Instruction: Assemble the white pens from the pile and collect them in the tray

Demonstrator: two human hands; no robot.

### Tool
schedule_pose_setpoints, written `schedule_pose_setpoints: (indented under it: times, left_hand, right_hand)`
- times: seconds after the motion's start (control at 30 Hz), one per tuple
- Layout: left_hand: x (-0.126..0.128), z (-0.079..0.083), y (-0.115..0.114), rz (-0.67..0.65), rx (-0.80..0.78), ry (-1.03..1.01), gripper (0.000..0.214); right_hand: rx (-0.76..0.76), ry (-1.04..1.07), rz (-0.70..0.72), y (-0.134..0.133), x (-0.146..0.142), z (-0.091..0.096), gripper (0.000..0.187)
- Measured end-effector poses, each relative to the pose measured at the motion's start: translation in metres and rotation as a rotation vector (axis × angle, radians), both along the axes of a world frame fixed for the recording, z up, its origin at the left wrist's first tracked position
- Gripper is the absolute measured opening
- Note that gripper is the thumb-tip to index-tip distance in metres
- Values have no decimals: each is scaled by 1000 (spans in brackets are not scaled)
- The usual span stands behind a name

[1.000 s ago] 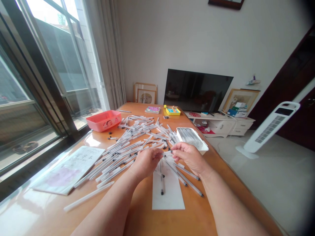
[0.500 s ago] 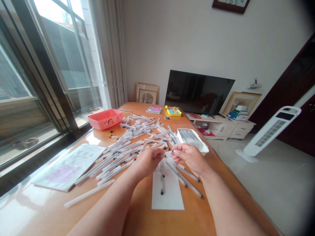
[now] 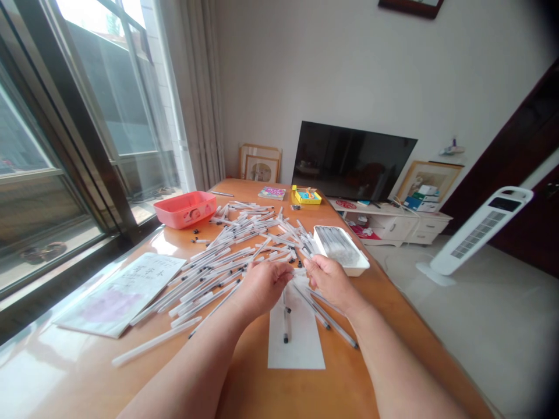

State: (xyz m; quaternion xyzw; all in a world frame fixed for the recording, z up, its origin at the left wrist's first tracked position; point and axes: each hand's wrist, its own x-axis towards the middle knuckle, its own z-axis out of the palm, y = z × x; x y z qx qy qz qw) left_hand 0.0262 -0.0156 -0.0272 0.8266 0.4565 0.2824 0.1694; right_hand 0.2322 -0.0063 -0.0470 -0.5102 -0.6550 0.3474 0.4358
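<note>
- At a polished wooden table (image 3: pixel 262 384) beside the window, a person works bare-handed over a wide scatter of translucent pens (image 3: pixel 231 256), which spreads from the middle of the tabletop toward its far end.
- The left hand (image 3: pixel 268 285) is curled, thumb near the fingertips; from where I stand, I cannot tell whether it is clamped on anything.
- A slim dark-tipped pen (image 3: pixel 205 319) slants along the left wrist, its other end hidden behind the hand.
- The right hand (image 3: pixel 327 279) faces it just beside, fingers bent and thumb forward; whether they pinch anything is too small to tell.
- Below the hands, a white sheet of paper (image 3: pixel 297 352) lies flat, black-ended pens (image 3: pixel 286 329) resting on it; more pens (image 3: pixel 340 331) angle across the wood to its right.
- Just beyond the right hand, a white plastic tray (image 3: pixel 358 271) holds a bundle of dark-cored pens (image 3: pixel 331 237).
- Left of the scatter sits a coral-pink plastic basket (image 3: pixel 172 220); nearer lies an exercise book (image 3: pixel 144 285) with Chinese characters on its cover.
- At the far end: a colourful booklet (image 3: pixel 271 193) and a yellow box (image 3: pixel 311 202), before a dark television (image 3: pixel 353 163).
</note>
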Motion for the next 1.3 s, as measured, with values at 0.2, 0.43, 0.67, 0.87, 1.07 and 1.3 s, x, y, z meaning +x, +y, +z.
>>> schedule_pose_setpoints:
  times: [0.2,0.43,0.67,0.87,1.07,1.3]
  left_hand:
    - [2,2,-2,-6,18,8,21]
    - [-1,0,0,30,-35,-7,22]
    - [-1,0,0,6,-10,2,21]
    - [2,2,-2,-30,5,-7,20]
    - [-1,-1,0,-6,-28,-37,22]
    - [-2,-2,1,2,-56,-35,25]
  right_hand:
    - [-62,34,-17,-2,0,2,58]
    - [-16,73,-12,-7,-2,10,47]
    - [22,16,-19,-3,-2,3,43]
    - [-20,38,-50,-2,0,2,55]
    - [-38,67,-43,-8,0,12,56]
    - [36,-2,0,-6,1,7,42]
